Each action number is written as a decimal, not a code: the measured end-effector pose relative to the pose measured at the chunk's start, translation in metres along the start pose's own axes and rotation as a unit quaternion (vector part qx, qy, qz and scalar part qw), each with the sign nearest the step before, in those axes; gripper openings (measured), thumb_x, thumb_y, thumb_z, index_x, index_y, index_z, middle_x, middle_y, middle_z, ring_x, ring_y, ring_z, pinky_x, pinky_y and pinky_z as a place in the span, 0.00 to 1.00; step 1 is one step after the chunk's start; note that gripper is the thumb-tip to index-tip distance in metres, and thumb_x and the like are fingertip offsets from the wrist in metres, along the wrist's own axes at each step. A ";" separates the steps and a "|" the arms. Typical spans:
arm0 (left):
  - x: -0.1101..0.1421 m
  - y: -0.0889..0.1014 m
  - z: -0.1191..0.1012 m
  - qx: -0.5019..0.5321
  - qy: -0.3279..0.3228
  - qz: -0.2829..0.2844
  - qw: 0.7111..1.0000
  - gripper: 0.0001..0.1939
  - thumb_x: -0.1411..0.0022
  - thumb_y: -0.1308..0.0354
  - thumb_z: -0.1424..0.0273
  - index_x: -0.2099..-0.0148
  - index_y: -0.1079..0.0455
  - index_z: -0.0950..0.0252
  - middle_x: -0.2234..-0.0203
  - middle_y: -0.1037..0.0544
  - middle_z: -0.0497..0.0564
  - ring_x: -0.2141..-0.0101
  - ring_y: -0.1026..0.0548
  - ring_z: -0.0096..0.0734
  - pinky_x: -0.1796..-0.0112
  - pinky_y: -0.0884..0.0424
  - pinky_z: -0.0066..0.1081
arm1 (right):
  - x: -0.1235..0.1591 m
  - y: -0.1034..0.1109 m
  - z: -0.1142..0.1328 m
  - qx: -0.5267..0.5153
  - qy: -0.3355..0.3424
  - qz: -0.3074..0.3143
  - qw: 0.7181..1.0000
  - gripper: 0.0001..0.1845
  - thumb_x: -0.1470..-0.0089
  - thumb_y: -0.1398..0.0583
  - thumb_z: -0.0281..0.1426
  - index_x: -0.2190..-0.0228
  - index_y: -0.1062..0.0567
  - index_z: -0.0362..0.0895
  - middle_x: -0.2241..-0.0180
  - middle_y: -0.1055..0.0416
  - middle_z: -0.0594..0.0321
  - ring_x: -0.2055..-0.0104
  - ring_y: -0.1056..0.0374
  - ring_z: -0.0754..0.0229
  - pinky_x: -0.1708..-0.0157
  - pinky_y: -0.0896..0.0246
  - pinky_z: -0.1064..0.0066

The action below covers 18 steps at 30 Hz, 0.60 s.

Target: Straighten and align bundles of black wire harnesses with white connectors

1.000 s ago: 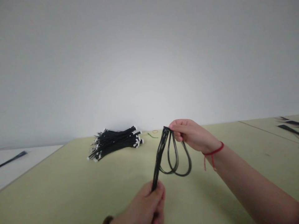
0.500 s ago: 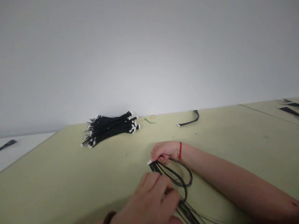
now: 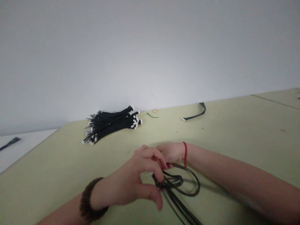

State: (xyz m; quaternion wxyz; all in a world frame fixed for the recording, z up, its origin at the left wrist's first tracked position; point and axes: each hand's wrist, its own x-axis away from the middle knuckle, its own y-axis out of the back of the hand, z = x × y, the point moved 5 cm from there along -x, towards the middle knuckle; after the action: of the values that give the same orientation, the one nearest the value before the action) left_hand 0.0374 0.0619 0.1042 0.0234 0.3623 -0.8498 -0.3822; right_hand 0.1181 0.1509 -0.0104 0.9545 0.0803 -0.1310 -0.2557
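Note:
A black wire harness (image 3: 178, 198) lies looped on the table in front of me, its loose wires running toward the bottom edge. My right hand (image 3: 171, 153), with a red string at the wrist, is closed on the harness at the far end of the loop; its fingertips are mostly behind my left hand. Reaching in from the left, my left hand (image 3: 138, 175) wears a dark fuzzy band. Its fingers bend over the wires and touch them, while the thumb stands apart from them. The harness's white connector end is covered by my hands.
A pile of black wire harnesses (image 3: 112, 125) with white connectors lies at the back left. A single harness (image 3: 195, 116) rests further right, against the wall side. Between them are a green strip (image 3: 152, 116) and a thin rubber band (image 3: 155, 111). Another cable (image 3: 10, 143) lies far left.
My left hand has moved up and left from the loose wires to the connector end, its thumb now spread. The wire loop has shifted, and the view has turned slightly left.

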 end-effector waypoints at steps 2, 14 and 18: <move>-0.001 0.000 0.004 0.079 -0.005 0.054 0.995 0.14 0.57 0.32 0.63 0.74 0.33 0.64 0.65 0.28 0.49 0.60 0.31 0.33 0.55 0.37 0.34 | -0.001 -0.007 -0.002 0.013 -0.033 0.072 0.997 0.12 0.42 0.44 0.34 0.61 0.31 0.38 0.65 0.32 0.61 0.69 0.34 0.65 0.72 0.34 0.71; -0.001 0.018 0.076 -0.078 0.122 -0.158 0.977 0.09 0.40 0.50 0.65 0.71 0.39 0.64 0.69 0.33 0.51 0.64 0.35 0.35 0.58 0.37 0.38 | 0.002 -0.006 -0.002 0.031 -0.054 0.136 0.989 0.13 0.42 0.44 0.34 0.59 0.31 0.39 0.63 0.33 0.60 0.66 0.33 0.63 0.68 0.34 0.69; 0.012 0.011 0.104 -0.135 0.154 -0.153 0.967 0.07 0.43 0.48 0.68 0.73 0.38 0.64 0.74 0.34 0.49 0.67 0.36 0.36 0.60 0.37 0.38 | -0.001 -0.006 -0.004 0.033 -0.056 0.114 0.991 0.13 0.42 0.44 0.35 0.58 0.32 0.39 0.62 0.33 0.60 0.66 0.33 0.63 0.68 0.34 0.68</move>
State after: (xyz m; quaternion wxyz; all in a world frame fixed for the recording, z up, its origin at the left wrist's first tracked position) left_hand -0.0112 0.1249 0.0352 0.1436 0.5360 -0.7107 -0.4324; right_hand 0.1158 0.1469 -0.0156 0.9655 0.0818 -0.2005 -0.1445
